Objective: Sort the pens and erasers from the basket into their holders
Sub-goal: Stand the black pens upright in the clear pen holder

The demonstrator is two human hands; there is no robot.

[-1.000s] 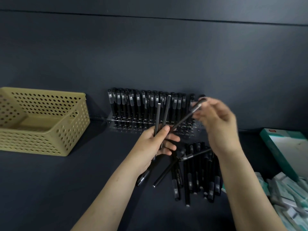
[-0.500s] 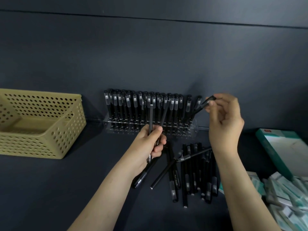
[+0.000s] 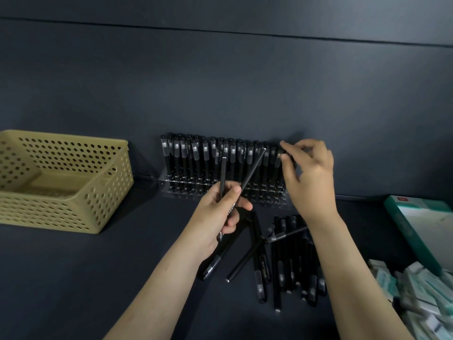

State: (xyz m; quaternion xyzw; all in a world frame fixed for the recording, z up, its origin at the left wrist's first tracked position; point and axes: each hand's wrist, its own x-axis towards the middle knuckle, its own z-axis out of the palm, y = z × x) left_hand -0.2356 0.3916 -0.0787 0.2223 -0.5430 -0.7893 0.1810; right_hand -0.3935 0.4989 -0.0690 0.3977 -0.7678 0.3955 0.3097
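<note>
- Head view: no pens or erasers are seen in the basket [image 3: 73, 192], which is set at the left of the bench [image 3: 73, 278], toward its back edge.
- The pen holder [image 3: 186, 190], at the middle of the back edge, is seen nearly filled with rows of standing pens [image 3: 203, 155], caps uppermost and long axes upright.
- One pen [image 3: 290, 153] at the holder's right end is pinched at its cap by the right hand [image 3: 311, 173]; it is judged to be going into a slot.
- Two pens [image 3: 253, 168] are gripped by the left hand [image 3: 215, 214] and fanned: one near upright, the other tilted toward the right edge.
- Loose pens [image 3: 291, 253] are left in front of the holder, mostly lying front to back, with a few crossed on the diagonal.
- Erasers [image 3: 416, 290] are heaped at the front right corner, beside a teal box [image 3: 421, 224]; that sorting is judged undone.
</note>
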